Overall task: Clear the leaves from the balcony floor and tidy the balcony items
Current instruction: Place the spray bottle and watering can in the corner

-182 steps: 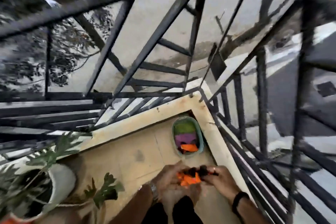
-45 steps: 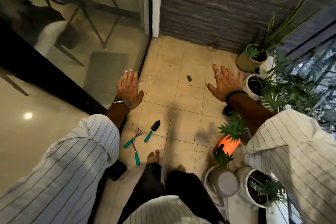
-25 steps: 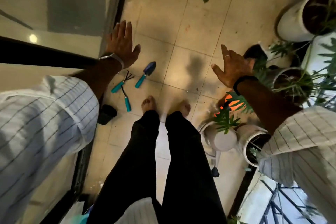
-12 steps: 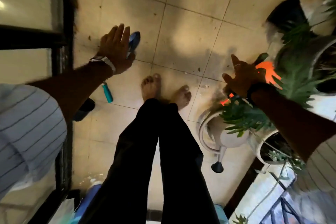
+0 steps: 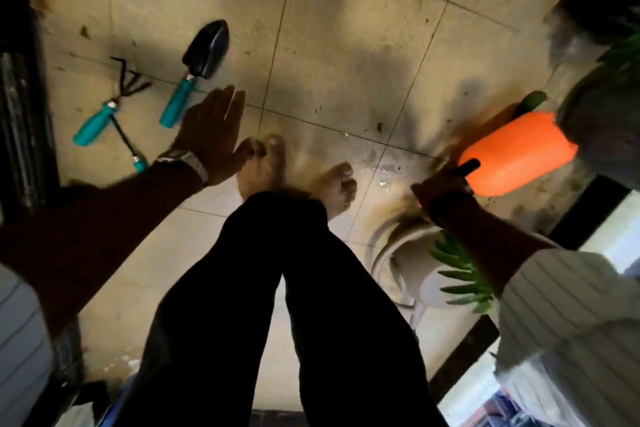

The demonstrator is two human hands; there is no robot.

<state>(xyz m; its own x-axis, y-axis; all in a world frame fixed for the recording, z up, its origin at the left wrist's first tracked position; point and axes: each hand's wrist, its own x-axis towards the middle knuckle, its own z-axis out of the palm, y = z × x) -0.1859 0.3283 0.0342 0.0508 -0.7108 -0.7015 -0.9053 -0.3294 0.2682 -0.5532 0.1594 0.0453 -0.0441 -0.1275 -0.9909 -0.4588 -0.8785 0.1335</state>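
Orange sprayer (image 5: 516, 152) at right of frame, now grasped at its black handle by right hand (image 5: 441, 187); half a second ago only reached for. Left hand (image 5: 211, 135) released, flat, near trowel (image 5: 199, 66) and rake (image 5: 110, 104), upper left. Tidying started.

Right hand now at the orange sprayer; left hand lifted off the tools.

Right hand (image 5: 437, 188), half a second ago spread above orange sprayer (image 5: 516, 152), now closed on its black handle beside white watering can (image 5: 414, 274). Left hand (image 5: 211, 135), previously over trowel (image 5: 199, 68), now flat and clear of it, nearer the bare feet. Trowel and hand rake (image 5: 110, 104), then partly covered, now uncovered left of sprayer.
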